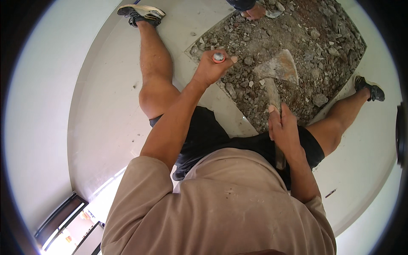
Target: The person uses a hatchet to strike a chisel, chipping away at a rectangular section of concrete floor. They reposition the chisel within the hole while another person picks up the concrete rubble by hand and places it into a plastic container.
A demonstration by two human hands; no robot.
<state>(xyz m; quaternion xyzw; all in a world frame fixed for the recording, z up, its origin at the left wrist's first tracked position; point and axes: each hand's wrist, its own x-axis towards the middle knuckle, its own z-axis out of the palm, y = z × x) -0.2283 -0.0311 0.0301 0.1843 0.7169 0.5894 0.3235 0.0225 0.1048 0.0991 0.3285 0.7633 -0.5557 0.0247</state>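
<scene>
My left hand (208, 67) is closed around an upright chisel (218, 57) at the left edge of the rubble patch. Only its round, worn grey striking end and an orange-red ring show; the blade is hidden under the fist. My right hand (284, 127) grips the wooden handle of an axe (278, 68). The broad, rust-stained axe head lies over the rubble, right of my left hand and apart from the chisel. The handle's lower end extends back past my right hand toward my lap.
Broken grey and brown rubble (314, 42) fills a square opening in the pale tiled floor (110, 102). Another person's hand (255, 12) reaches in at the far edge, beside a pale object I cannot make out. My legs spread to either side. A small dark piece (330, 193) lies on the right.
</scene>
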